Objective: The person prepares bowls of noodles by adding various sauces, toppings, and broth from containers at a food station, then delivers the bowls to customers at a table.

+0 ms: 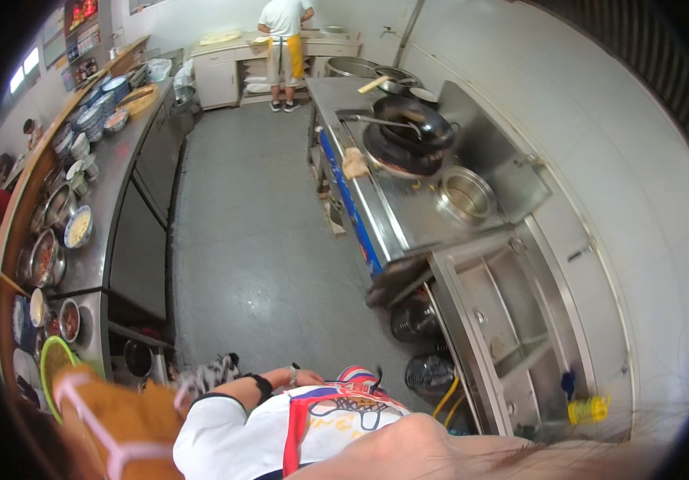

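My left hand (307,377) lies against the front of my apron (356,399), over a white T-shirt (230,438). A bracelet circles the wrist, and a black band (262,387) sits higher on the forearm. Its fingers are partly hidden, so whether it grips anything is unclear. My right hand is out of view. Bare skin (416,435) looms close to the camera at the bottom; which body part it is cannot be told. Ahead stretches a grey kitchen floor (242,228) between a steel counter (134,138) and a stove (392,204).
Someone in orange clothing with pink straps (116,426) stands close on my left, near a green basin (56,360). Bowls (78,227) line the left counter. Woks (413,123), a steel pot (466,195) and a sink (506,306) are on the right. Another person (284,42) works at the back.
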### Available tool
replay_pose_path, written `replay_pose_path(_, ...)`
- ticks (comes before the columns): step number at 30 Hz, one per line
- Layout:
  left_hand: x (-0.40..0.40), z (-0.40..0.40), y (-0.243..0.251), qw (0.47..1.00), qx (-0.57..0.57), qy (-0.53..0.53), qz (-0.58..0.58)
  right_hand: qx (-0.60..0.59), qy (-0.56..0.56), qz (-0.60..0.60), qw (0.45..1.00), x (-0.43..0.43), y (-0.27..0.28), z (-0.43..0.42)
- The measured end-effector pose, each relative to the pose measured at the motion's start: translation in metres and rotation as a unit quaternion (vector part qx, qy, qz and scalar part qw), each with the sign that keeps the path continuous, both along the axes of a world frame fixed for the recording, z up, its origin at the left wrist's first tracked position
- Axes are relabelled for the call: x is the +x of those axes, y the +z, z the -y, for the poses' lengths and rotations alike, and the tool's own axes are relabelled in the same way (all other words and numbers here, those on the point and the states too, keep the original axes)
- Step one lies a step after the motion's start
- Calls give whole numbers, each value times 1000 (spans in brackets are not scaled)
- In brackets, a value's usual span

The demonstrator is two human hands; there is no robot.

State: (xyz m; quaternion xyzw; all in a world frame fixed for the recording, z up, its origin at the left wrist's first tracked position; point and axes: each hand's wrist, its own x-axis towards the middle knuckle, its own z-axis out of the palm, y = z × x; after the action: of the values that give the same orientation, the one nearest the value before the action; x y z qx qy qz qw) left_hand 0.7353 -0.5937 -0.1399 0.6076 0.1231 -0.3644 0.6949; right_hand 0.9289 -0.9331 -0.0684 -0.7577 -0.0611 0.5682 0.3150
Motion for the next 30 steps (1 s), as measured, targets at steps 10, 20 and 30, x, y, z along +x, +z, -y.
replay_pose_path(10, 67, -321, 20, 978, -44, 194, -70, 85, 241, 52, 965, 245, 4, -466)
replay_pose_path(20, 126, -577, 26, 824, 32, 563, 46, 307, 489, 137, 805, 303, -8, -1043)
replay_pose_path(30, 207, -1012, 28, 904, 75, 415, -75, -21, 408, 59, 911, 535, -144, -1294)
